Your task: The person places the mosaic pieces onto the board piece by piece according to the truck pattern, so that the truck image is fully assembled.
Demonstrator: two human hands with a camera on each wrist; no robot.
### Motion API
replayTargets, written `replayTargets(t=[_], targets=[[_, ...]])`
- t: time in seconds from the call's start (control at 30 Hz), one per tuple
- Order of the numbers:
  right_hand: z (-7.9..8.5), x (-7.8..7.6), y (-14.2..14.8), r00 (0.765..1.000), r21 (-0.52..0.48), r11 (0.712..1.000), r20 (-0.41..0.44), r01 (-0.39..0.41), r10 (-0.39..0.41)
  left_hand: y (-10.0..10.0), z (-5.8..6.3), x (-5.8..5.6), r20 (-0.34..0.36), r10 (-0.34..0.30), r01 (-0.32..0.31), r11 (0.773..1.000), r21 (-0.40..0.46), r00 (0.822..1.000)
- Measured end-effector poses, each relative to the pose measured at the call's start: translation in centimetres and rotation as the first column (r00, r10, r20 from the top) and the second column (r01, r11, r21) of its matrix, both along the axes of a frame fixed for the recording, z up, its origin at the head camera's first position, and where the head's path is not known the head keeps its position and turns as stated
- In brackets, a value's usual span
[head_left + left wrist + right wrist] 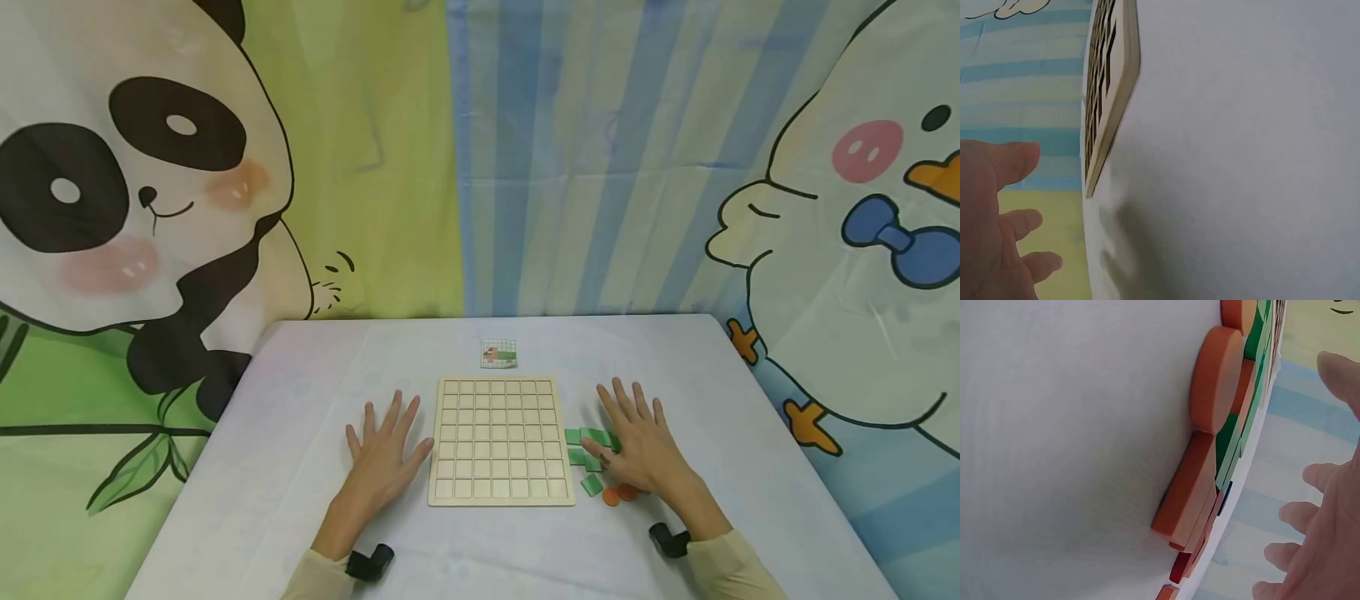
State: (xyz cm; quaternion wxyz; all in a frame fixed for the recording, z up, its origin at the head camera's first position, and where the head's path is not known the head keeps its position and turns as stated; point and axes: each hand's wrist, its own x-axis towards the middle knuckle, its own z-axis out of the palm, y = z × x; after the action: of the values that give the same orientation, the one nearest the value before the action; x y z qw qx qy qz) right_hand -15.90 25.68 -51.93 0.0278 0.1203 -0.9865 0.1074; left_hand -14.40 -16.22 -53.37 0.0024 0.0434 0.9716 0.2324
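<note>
A wooden grid board point(502, 442) with square cells lies flat on the white table. To its left, my left hand point(382, 467) has its fingers spread, the thumb close by the board's edge; in the left wrist view the hand point(988, 231) holds nothing. My right hand point(641, 446), fingers also spread, is over a group of small flat pieces at the board's right. Green pieces point(592, 484) and orange discs point(611, 497) show beside and under it. The right wrist view shows an orange disc point(1216, 381), brown-orange pieces point(1186, 494) and green ones point(1227, 447) below the hand point(1322, 537).
A small picture card point(498, 353) with a colored grid pattern lies behind the board. The white table point(337, 358) ends at a curtain point(375, 167) with cartoon animals. Each wrist carries a black camera, one at the left point(370, 563) and one at the right point(669, 540).
</note>
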Motion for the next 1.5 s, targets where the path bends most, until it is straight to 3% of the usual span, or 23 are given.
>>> replayTargets(t=[0.17,0.4,0.53,0.77,1.27,1.5], targets=[[0.1,0.0,0.2,1.000,0.003,1.000,0.025,0.000,-0.001,0.4,0.2,0.2,0.026,-0.004,0.003,0.998,0.070,1.000],[-0.3,-0.1,0.4,1.000,-0.006,1.000,0.026,-0.004,0.004,0.6,0.2,0.3,-0.092,0.032,-0.022,0.994,0.107,0.995],[-0.4,-0.1,0.4,1.000,-0.007,1.000,0.020,-0.015,0.015,0.5,0.2,0.3,-0.118,0.047,-0.028,0.986,0.163,0.992],[0.0,-0.2,0.3,0.999,-0.047,0.998,-0.016,-0.052,0.052,0.4,0.0,0.1,-0.034,0.004,0.007,0.952,0.305,0.999],[0.5,0.0,0.8,0.993,-0.050,0.996,-0.090,-0.077,0.072,0.6,-1.3,0.3,0.048,-0.032,0.010,0.919,0.394,0.998],[0.5,0.1,0.9,0.993,-0.047,0.996,-0.084,-0.081,0.077,0.7,-1.6,0.3,0.080,-0.035,-0.007,0.884,0.467,0.996]])
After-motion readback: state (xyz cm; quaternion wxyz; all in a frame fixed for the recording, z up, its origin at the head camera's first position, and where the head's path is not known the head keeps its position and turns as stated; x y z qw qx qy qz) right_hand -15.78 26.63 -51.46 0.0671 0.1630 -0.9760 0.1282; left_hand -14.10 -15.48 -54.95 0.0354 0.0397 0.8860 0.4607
